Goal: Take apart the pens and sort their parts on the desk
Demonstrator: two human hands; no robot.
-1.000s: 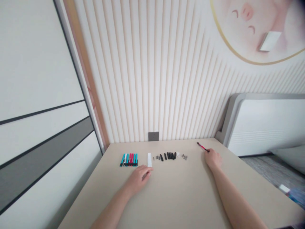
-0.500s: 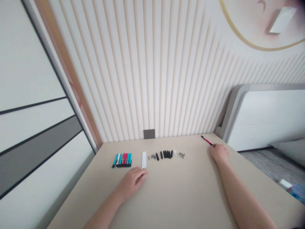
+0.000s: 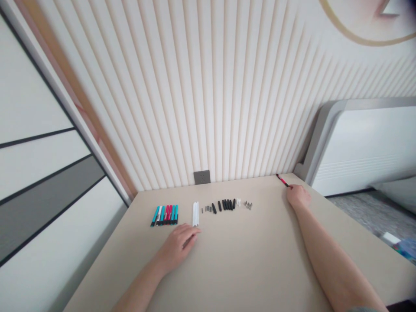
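Note:
My right hand is closed on the end of a red and black pen at the table's far right corner. The pen's other end points toward the wall. My left hand rests on the table, its fingers loosely stretched to the right and holding nothing. Just beyond its fingertips lie several thin white pen refills, side by side. A row of blue, white and red pen barrels with dark ends lies to the left of the refills.
Right of the refills lie small springs, several black grips, small white pieces and small metal tips. The table meets a ribbed wall with a dark socket. A bed headboard stands to the right.
The right hand and the pen have moved slightly toward the table's far edge. The left hand stays by the refills. The view has tilted and shifted a little.

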